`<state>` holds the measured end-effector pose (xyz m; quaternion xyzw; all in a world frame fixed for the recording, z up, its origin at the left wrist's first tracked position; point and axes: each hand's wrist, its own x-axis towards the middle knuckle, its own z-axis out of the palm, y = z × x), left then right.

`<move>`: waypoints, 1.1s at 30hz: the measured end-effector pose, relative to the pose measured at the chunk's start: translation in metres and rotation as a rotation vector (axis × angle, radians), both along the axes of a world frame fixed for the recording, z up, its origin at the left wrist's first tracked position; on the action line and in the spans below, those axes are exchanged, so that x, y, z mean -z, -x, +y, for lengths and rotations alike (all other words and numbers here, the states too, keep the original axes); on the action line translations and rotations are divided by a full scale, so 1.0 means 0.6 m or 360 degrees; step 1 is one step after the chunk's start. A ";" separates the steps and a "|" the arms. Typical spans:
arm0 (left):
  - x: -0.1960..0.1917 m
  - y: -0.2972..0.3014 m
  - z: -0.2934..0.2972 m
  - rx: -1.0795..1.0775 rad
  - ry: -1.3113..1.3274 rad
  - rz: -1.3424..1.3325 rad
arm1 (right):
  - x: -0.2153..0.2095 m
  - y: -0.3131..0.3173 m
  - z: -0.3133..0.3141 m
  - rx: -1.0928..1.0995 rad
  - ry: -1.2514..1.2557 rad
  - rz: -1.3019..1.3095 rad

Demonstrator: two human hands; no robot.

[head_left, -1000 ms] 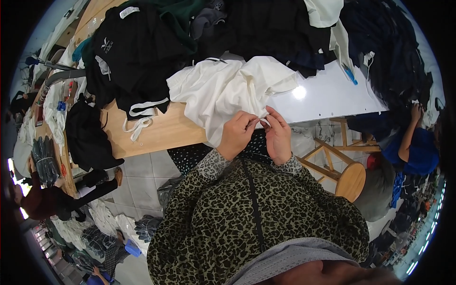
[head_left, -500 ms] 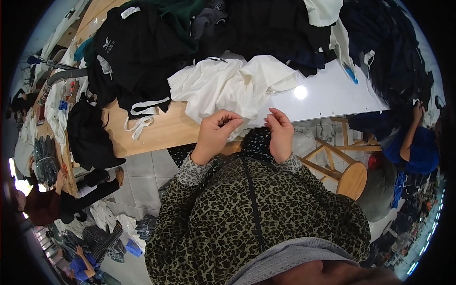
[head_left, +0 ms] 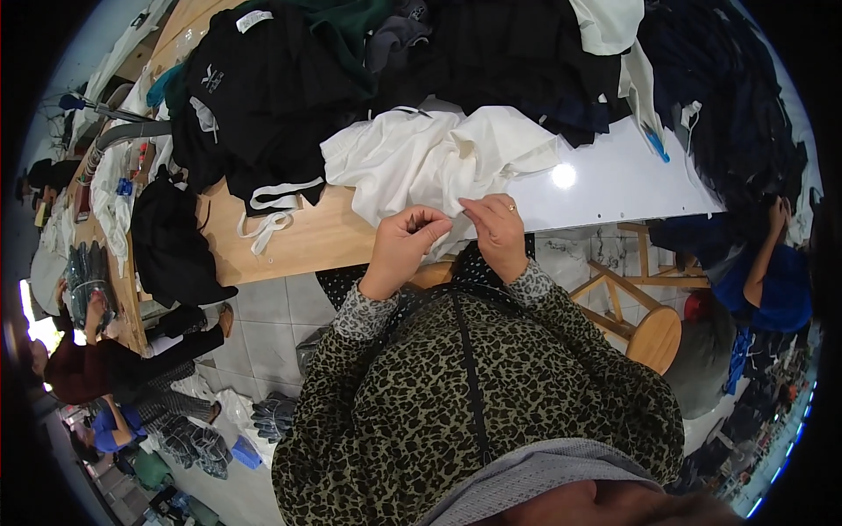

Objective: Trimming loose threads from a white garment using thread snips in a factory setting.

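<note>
So the white garment is lying in a loose heap on the front of the worktable, partly over the wood and partly over the glossy white sheet, and its near edge comes right down to both hands. The right hand has thumb and index finger pinched together on a bit of that edge, so most of the cloth sits just past those fingertips, on the far side. The left hand is right next to it, fingers curled in and thumb tip brought up by the index finger. The garment's lower edge runs right by that thumb and some of it dangles between the two hands, but honestly can't tell if the left fingers have any cloth in them. The hands are close but not touching.

Just behind the white heap there's a pile of black clothes, and left of it a black garment with a small white print. White drawstrings lie on the bare wood. Off to the right, below the table edge, is a round wooden stool.
</note>
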<state>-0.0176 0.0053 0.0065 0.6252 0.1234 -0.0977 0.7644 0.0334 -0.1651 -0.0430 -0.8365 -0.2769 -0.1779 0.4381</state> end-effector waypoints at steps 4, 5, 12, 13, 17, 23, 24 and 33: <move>-0.003 -0.003 0.004 -0.0037 0.0102 0.0090 | -0.013 0.010 -0.021 -0.0023 -0.0139 0.0193; -0.004 -0.004 0.004 -0.0026 0.0133 0.0125 | -0.012 0.012 -0.026 0.0016 -0.0137 0.0287; -0.009 -0.016 0.004 0.0065 0.0173 0.0198 | -0.036 0.004 -0.055 -0.0295 -0.0805 0.1623; -0.010 -0.016 0.003 0.0063 0.0176 0.0197 | -0.037 0.001 -0.054 -0.0295 -0.0802 0.1623; -0.018 -0.021 -0.004 0.0078 0.0119 -0.0001 | -0.049 -0.007 -0.049 -0.0438 -0.0917 0.1250; -0.053 -0.067 -0.019 0.0264 -0.0102 -0.0255 | -0.054 -0.003 -0.050 -0.0540 -0.0930 0.1373; -0.057 -0.077 -0.022 0.0371 -0.0220 -0.0321 | -0.051 -0.004 -0.053 -0.0552 -0.0941 0.1492; -0.071 -0.117 -0.059 0.0591 -0.0531 -0.0378 | -0.036 -0.005 -0.064 -0.0583 -0.0855 0.1298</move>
